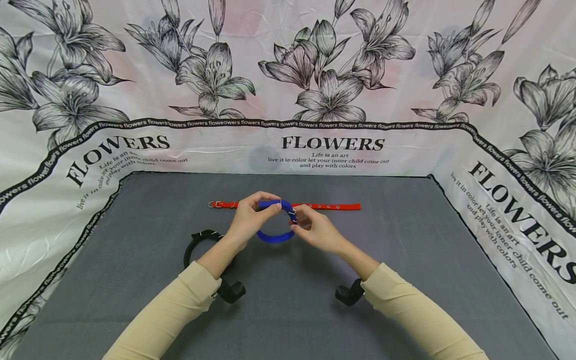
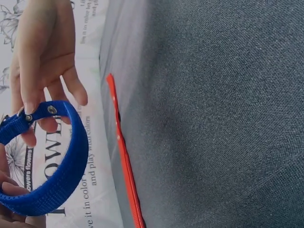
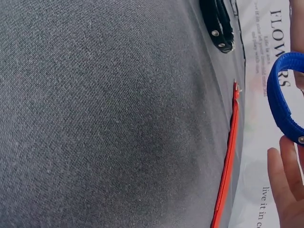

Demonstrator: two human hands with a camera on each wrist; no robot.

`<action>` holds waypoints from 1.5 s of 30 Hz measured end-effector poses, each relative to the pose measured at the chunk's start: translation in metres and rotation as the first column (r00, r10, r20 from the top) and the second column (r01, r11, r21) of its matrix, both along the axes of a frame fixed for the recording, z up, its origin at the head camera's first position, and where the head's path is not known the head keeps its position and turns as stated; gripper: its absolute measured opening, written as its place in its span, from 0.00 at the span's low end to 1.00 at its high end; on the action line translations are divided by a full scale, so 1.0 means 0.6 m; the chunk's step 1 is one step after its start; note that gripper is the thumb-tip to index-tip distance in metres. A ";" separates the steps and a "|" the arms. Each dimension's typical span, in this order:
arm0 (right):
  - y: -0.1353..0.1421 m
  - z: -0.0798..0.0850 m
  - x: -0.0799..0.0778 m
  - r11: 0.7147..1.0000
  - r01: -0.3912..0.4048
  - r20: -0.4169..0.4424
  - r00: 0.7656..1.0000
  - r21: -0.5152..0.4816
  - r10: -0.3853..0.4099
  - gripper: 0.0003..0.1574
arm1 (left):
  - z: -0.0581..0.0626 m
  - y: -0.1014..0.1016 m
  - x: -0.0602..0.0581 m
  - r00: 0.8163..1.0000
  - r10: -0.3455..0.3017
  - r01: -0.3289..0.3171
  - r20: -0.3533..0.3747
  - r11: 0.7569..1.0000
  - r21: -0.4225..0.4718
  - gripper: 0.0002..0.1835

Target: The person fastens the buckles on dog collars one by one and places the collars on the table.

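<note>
A blue collar (image 1: 275,239) is held up off the table, closed into a loop. My left hand (image 1: 249,220) pinches the top left of its band between thumb and fingers. On the other side my right hand (image 1: 320,231) pinches the band near its metal buckle (image 1: 293,216). Metal eyelets show on the blue collar (image 2: 78,161) in the left wrist view, with the right fingers at the buckle. Behind the hands a red collar (image 1: 335,206) lies stretched out flat, its middle partly hidden. Beside my left forearm lies a black collar (image 1: 189,252) in a loop, partly covered by the arm.
A grey cloth (image 1: 288,315) covers the table. White fabric with flower prints and lettering (image 1: 333,145) stands along the back and both sides. Each wrist carries a black camera mount (image 1: 231,291) below the sleeve cuff.
</note>
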State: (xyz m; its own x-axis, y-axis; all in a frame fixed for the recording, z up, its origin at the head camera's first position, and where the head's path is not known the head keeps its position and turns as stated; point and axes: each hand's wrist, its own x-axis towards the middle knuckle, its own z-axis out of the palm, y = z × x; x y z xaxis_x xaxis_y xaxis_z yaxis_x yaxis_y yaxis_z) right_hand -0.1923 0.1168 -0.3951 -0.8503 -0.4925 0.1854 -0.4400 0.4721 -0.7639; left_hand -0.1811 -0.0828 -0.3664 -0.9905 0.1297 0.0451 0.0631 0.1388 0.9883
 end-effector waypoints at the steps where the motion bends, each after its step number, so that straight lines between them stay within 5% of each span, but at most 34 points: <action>1: 0.000 -0.001 0.000 1.000 0.005 -0.009 1.000 -0.006 -0.005 0.17 | 0.000 0.000 0.000 1.000 -0.001 0.001 0.007 1.000 0.004 0.14; 6: 0.000 -0.010 -0.004 0.999 0.045 -0.064 0.997 -0.031 -0.047 0.16 | -0.016 -0.004 -0.009 1.000 0.017 -0.017 -0.008 1.000 0.011 0.14; 14: -0.004 -0.010 -0.004 0.993 0.098 -0.035 0.994 -0.069 -0.100 0.18 | -0.026 -0.013 -0.013 0.995 0.069 -0.077 -0.074 0.990 -0.116 0.13; 24: -0.007 -0.010 -0.009 0.984 0.141 0.030 0.990 -0.105 -0.138 0.18 | -0.022 -0.028 -0.015 0.987 -0.022 -0.045 -0.158 0.913 -0.406 0.20; 35: -0.014 -0.014 -0.016 0.977 0.195 0.080 0.979 -0.092 -0.188 0.14 | -0.031 -0.033 -0.020 0.987 0.013 -0.081 -0.160 0.903 -0.423 0.15; 45: -0.026 -0.030 -0.015 0.970 0.244 0.058 0.968 0.010 -0.244 0.10 | -0.055 -0.033 -0.021 0.984 0.016 -0.108 -0.177 0.847 -0.521 0.12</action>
